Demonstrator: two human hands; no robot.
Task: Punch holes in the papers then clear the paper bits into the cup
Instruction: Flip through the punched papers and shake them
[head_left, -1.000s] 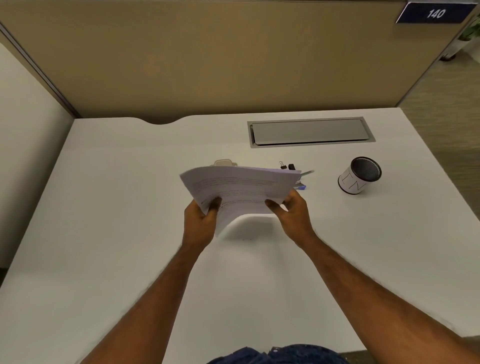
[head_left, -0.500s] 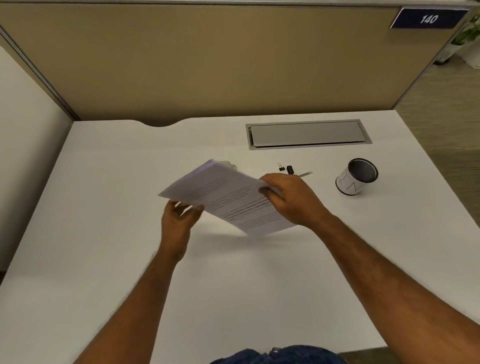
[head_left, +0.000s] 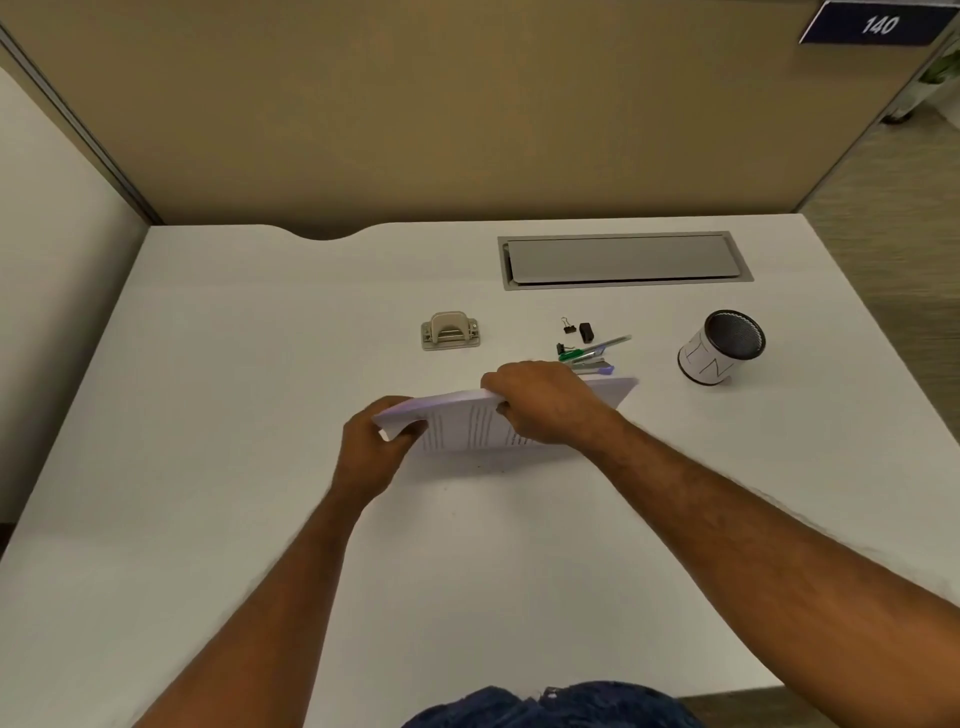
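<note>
A stack of printed white papers (head_left: 467, 428) stands on its long edge on the white desk (head_left: 234, 441), turned sideways with the text lines running vertically. My left hand (head_left: 376, 449) grips the stack's left end. My right hand (head_left: 545, 402) grips its top edge from above. A beige hole punch (head_left: 450, 330) sits on the desk beyond the papers, untouched. The cup (head_left: 719, 347), a black mesh cylinder wrapped in a white label, stands at the right.
Pens, a small stapler and binder clips (head_left: 587, 345) lie just behind my right hand. A grey cable hatch (head_left: 623, 259) is set into the desk at the back. Tan partition walls close off the back and left.
The papers turned from lying tilted in the air to standing on edge on the desk. My right hand moved onto the top edge. The hole punch came into view.
</note>
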